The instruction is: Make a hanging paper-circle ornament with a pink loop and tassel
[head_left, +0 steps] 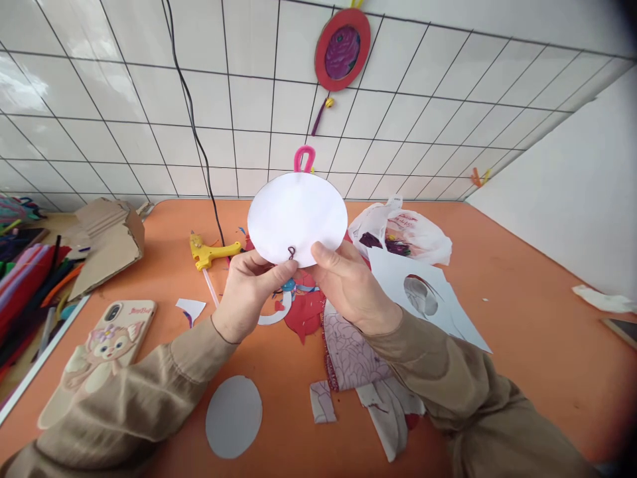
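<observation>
Head view: left hand and right hand pinch one white disc, centre; one oval, one phone, one glue gun lie left on the orange tabletop, tiled wall beyond.

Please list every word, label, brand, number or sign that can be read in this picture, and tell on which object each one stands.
"...Bell", probably: end of the red script on the phone case; its beginning is too blurred to read surely.
Unreadable: red print on the crumpled plastic bag, too creased and blurred.
No writing shows on the white oval held up.
I can read no numbers.
</observation>
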